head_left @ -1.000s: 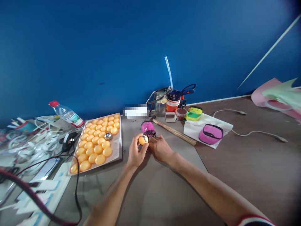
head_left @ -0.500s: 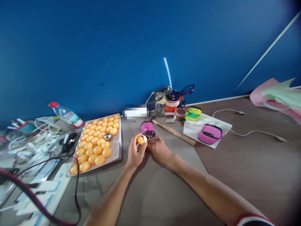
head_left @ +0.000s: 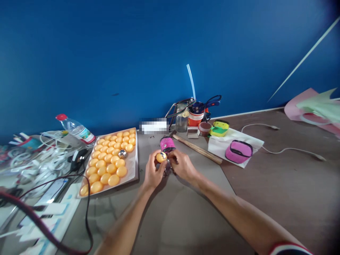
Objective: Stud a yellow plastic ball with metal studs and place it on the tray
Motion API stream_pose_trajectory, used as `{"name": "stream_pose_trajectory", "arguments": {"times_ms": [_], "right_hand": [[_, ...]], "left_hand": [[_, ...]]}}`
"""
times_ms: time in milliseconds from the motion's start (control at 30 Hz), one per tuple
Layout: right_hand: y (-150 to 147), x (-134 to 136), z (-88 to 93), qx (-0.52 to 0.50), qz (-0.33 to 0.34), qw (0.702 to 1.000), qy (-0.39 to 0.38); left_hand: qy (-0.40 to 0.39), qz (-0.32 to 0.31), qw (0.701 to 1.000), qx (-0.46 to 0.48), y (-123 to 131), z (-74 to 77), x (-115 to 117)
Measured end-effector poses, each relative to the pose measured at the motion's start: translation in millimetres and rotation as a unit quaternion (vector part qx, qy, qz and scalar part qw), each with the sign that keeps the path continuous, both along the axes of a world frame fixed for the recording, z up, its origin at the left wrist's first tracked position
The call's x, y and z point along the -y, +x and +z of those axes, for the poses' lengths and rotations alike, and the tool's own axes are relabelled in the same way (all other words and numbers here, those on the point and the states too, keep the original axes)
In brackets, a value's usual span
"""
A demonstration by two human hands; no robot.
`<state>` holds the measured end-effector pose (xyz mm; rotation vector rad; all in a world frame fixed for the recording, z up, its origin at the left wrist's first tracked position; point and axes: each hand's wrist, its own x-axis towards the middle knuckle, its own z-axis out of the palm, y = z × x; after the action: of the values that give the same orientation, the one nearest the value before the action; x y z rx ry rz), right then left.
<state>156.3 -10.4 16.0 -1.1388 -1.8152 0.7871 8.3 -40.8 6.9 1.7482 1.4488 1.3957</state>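
An orange ball (head_left: 160, 157) with small dark and silvery bits on its top is held between the fingers of my left hand (head_left: 154, 173). Close by on its right, my right hand (head_left: 182, 165) has its fingers pinched together near the ball; whatever lies between the fingertips is too small to make out. Just behind both hands lies a pink pouch (head_left: 167, 143) with black edging. Small dark shiny bits (head_left: 166, 171) are on the grey mat between the hands.
A tray (head_left: 132, 166) of orange balls, one silvery, stands left, beside a bottle (head_left: 83, 134) and tangled cables. Behind right are a hammer (head_left: 198, 148), a glass jar (head_left: 181, 122), a red cup (head_left: 195, 119) and another pink pouch (head_left: 238, 152) on white paper.
My right hand has lifted slightly from the small bits, its pinched fingers now nearer the ball. My left hand still holds the ball in nearly the same place.
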Motion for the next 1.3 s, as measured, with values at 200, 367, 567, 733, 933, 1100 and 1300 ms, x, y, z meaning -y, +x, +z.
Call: {"name": "stream_pose_trajectory", "arguments": {"times_ms": [200,367,567,733,933,1100,1300], "right_hand": [[-4,-4,3.5,-0.262,0.034,0.945,-0.193],[-1,-6,8.5,-0.408,0.121,0.854,-0.299],[-1,-6,10.5,-0.452,0.149,0.817,-0.326],[-2,-5,9.6,-0.445,0.146,0.819,-0.331],[-1,-5,7.7,-0.43,0.16,0.824,-0.333],[-1,-4,8.7,-0.427,0.152,0.829,-0.329],[-2,-3,10.1,-0.411,0.135,0.846,-0.312]], "left_hand": [[-0.018,-0.018,0.999,0.038,2,0.0,0],[-0.025,-0.006,0.999,0.033,1,2.4,0],[-0.017,0.008,1.0,0.014,-1,0.0,-1],[0.03,0.019,0.999,-0.033,-1,1.9,-1],[0.049,-0.012,0.997,-0.059,1,3.7,-2],[0.047,-0.006,0.998,-0.05,2,0.7,-2],[0.052,0.003,0.994,-0.093,1,3.0,-2]]}}
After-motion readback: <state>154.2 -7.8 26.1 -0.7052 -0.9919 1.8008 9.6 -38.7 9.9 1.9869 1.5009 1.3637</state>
